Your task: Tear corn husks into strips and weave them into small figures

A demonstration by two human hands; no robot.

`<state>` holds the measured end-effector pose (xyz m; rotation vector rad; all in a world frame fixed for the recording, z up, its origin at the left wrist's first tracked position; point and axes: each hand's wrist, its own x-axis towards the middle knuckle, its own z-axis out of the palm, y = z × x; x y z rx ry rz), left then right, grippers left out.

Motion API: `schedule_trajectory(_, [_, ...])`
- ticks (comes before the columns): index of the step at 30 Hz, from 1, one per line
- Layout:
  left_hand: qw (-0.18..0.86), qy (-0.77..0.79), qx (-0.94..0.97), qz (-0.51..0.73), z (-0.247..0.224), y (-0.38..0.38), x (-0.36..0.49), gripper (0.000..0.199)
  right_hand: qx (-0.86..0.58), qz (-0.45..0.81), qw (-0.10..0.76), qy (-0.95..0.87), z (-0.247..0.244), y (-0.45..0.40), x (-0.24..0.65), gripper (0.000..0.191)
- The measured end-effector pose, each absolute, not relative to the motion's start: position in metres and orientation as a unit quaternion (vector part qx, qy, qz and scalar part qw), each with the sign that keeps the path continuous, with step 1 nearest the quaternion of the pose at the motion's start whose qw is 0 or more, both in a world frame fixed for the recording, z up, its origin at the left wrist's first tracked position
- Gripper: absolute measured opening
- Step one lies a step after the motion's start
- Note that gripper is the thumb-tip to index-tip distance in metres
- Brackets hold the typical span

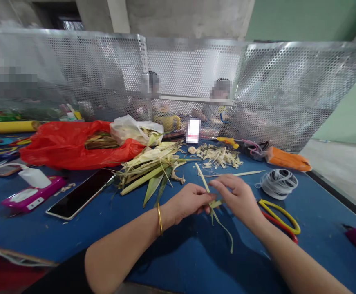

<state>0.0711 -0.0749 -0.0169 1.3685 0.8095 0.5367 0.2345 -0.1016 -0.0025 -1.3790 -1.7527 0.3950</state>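
Fingers of the left hand are closed on a pale leaf strip, with the thumb and the bent fingers pinching it near its middle. Fingers of the right hand are bent just beside the same place; I cannot tell if they also grip it. The strip is in front of the person, above the blue table. Its long axis runs mostly away from the person: the straight stiff end points forward and a little to the left, while 1 thin tail curves back and to the right. Beyond the hands, 1 other strip lies nearly crosswise. Left of it is the leaf pile; at the right are 1 string roll and 1 yellow handle.
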Motion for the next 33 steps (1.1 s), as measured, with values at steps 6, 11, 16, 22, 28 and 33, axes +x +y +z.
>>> schedule_trajectory(6, [0.644,0.351,0.651,0.195,-0.015,-0.08,0.071,0.034,-0.534,0.472,0.448,-0.54,-0.002,-0.108,0.221,0.028])
schedule_trajectory(11, [0.637,0.344,0.663,0.191,-0.013,-0.081,0.07,0.029,-0.55,0.392,0.521,-0.522,-0.008,-0.107,0.221,0.026])
schedule_trajectory(16, [0.659,0.348,0.64,0.187,-0.014,-0.081,0.071,0.028,-0.575,0.295,0.499,-0.577,-0.015,-0.1,0.228,0.023])
schedule_trajectory(22, [0.739,0.379,0.462,0.311,-0.014,-0.07,0.07,0.034,-0.556,0.023,0.5,-0.663,-0.002,-0.106,0.237,0.017])
schedule_trajectory(28, [0.755,0.342,0.412,0.379,-0.015,-0.065,0.068,0.014,-0.361,-0.114,0.225,-0.898,-0.005,-0.114,0.227,0.023])
schedule_trajectory(33, [0.747,0.355,0.409,0.386,-0.016,-0.065,0.071,0.02,-0.333,-0.176,0.157,-0.913,-0.019,-0.109,0.222,0.023])
